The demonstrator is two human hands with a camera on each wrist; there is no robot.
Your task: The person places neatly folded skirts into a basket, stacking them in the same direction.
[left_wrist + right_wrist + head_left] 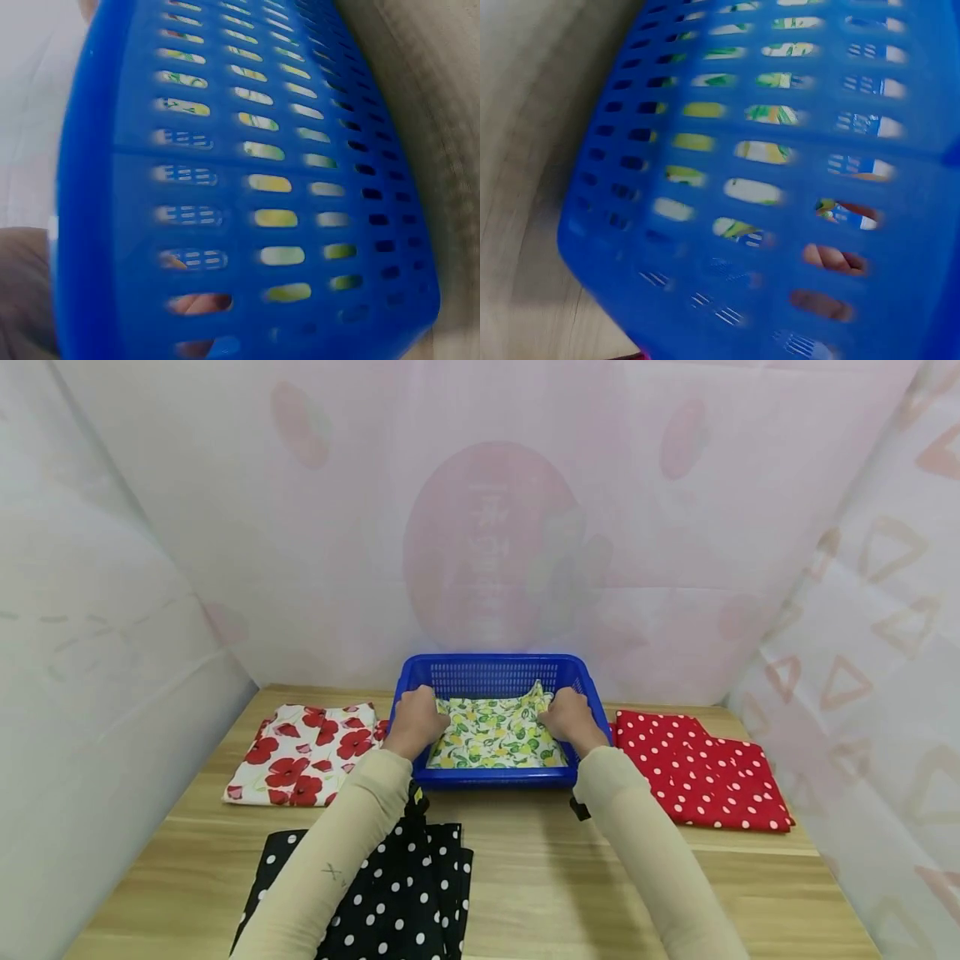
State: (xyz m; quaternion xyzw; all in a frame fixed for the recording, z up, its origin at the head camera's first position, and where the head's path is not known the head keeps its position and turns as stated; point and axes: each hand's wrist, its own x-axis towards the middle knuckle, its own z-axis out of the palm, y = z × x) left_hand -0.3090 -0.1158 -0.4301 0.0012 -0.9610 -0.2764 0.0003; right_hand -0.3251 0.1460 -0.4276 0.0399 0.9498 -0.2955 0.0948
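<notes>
A blue plastic basket [495, 779] with slotted walls stands on the table, a folded cloth [487, 735] with a lemon and leaf print lying in it. Over the basket's left side reaches my left hand [416, 722], its curled fingers gripping the cloth's left edge. My right hand [573, 720] pinches the right edge, where a corner of fabric sticks up. Both wrist views are mostly filled by the basket wall [82, 187]. Through its slots in the right wrist view, bits of the printed cloth [754, 191] and some fingers [825, 257] show. The fingertips are largely hidden.
Left of the basket lies a folded white cloth with red flowers [288, 768]. A red cloth with white dots [705, 777] is on the right. A black dotted cloth [390, 893] lies in front, partly under my left forearm. Patterned sheets enclose the wooden table [525, 877].
</notes>
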